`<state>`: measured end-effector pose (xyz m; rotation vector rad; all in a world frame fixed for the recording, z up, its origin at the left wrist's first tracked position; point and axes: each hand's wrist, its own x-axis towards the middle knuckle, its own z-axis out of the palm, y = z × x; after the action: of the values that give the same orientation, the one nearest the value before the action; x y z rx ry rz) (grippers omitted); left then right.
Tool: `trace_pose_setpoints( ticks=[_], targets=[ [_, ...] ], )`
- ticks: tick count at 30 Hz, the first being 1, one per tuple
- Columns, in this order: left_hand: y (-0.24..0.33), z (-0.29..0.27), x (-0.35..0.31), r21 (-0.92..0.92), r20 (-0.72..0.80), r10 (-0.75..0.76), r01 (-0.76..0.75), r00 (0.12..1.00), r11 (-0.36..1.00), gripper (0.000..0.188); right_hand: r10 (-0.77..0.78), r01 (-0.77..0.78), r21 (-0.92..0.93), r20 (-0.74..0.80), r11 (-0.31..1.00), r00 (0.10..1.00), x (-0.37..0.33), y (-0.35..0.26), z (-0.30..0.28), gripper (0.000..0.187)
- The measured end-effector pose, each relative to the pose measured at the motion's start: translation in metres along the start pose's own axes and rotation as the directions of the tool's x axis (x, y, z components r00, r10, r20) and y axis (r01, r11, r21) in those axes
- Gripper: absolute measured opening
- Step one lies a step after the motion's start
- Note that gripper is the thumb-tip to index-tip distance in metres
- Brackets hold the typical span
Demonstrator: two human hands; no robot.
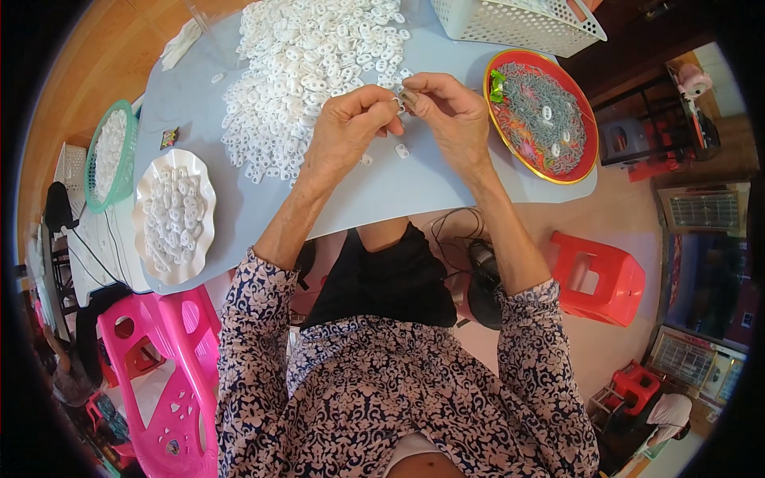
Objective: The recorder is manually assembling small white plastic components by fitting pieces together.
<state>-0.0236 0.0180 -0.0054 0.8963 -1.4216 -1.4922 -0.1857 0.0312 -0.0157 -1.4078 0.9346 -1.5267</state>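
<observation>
My left hand (351,127) and my right hand (454,119) meet over the table, fingertips pinched together. Between them is a small white plastic piece (400,101), mostly covered by the fingers. Just beyond the hands spreads a large heap of small white oval pieces with holes (311,56). A single loose white piece (402,150) lies on the table below my fingers. To the right stands a red round tray with a gold rim (593,135), holding many thin grey pieces (550,103) and a few white ones.
A scalloped white dish (209,215) of white pieces sits at the left table edge, near a green basket (127,155). At the far right is a perforated cream basket (510,28). A pink chair (171,350) and a red stool (606,283) flank the grey table (374,203).
</observation>
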Motion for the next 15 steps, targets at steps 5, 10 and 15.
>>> trace_pose_setpoints(
  ticks=[5,10,15],
  targets=[
    [0.0018,-0.0022,-0.0007,-0.019,0.062,-0.03,0.031,0.998,0.999,0.016,0.006,-0.006,-0.008,0.009,1.0,1.0,-0.0011,-0.0015,0.0,0.017],
    [0.0009,-0.0018,-0.0005,-0.017,0.07,0.024,-0.023,0.997,1.0,0.016,0.026,-0.026,-0.034,-0.003,0.999,1.0,-0.0007,-0.0011,-0.0019,0.016],
    [0.0007,-0.0011,-0.0012,-0.003,0.078,0.037,-0.037,0.996,0.999,0.017,0.039,-0.039,-0.019,-0.017,0.999,0.999,-0.0007,-0.0032,-0.0001,0.016]
  ],
)
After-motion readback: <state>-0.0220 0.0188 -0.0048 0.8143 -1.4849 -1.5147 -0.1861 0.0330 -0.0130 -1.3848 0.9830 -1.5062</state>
